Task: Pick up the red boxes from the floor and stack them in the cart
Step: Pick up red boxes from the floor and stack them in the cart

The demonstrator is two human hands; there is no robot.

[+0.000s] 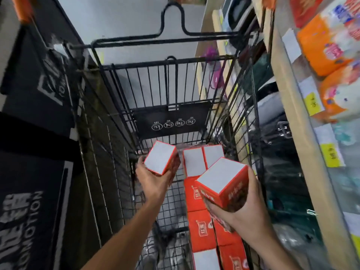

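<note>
Both arms reach down into a black wire cart [124, 106] standing in a narrow shop aisle. The left hand [153, 182] grips a red box [161, 160] from beneath, fingers curled round its lower sides, the box tilted with its pale grey face turned up; it hangs over the cart's bare mesh floor near the left wall. The right hand [241, 213] holds a second red box [222, 184] the same way, fingers wrapped round its underside, pale face uppermost and red printed sides facing the camera, above the boxes already loaded. Those stacked red boxes [202, 228] lie along the cart's right wall, running from its near end to the far right corner, where two show their pale faces side by side. The rest of the floor, on the left, is open wire grid with grey flooring visible through it. On the far end panel of the cart hangs a black placard [171, 119] carrying four round white pictograms, and above it runs the bent black handle bar [173, 20]. To the left of the cart stand dark display panels [37, 98] with white lettering. To the right rise pale wooden shelves [290, 106] with yellow price tags on their edges and orange packets [323, 49] stacked on them, blurred.
</note>
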